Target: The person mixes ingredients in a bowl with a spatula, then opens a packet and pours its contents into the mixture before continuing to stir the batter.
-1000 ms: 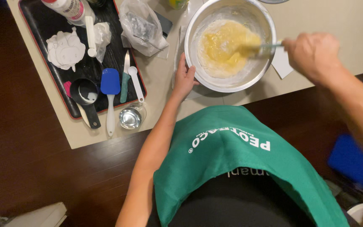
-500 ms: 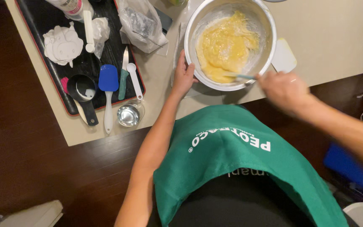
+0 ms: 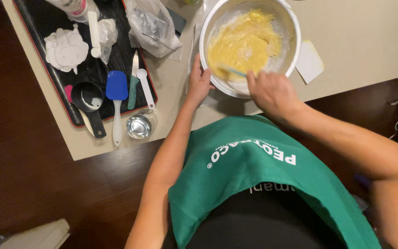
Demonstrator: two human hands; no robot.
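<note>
A metal mixing bowl (image 3: pixel 287 27) sits on the beige table (image 3: pixel 365 27), towards the far side and a little right of centre, holding a thick yellow batter (image 3: pixel 240 44) that is smeared up its near-left wall. The left hand (image 3: pixel 199 80) lies against the bowl's left outer rim, fingers together and curved along the metal, thumb on the near side, so the bowl is directly to its right and touching it. The right hand (image 3: pixel 272 92) is at the bowl's near edge, closed around the handle of a stirring tool (image 3: pixel 233 70) (its head is buried in the batter, so what kind it is cannot be told); the thin light-blue shaft runs from the fist leftward and far into the mix. The bowl thus lies just beyond the right hand and between the two hands.

Just right of the bowl a flat white scraper (image 3: pixel 309 61) lies on the table. To the left is a black tray (image 3: pixel 47 18) with a blue spatula (image 3: pixel 116 87), a black measuring cup (image 3: pixel 86 96), a white measuring spoon (image 3: pixel 144 85), a green-handled knife (image 3: pixel 133 83) and crumpled white paper (image 3: pixel 65 48). A clear plastic bag (image 3: pixel 150 25) rests between tray and bowl, and a small shiny metal cup (image 3: pixel 139 125) stands near the table's near edge. A green apron (image 3: pixel 254 170) fills the near foreground.
</note>
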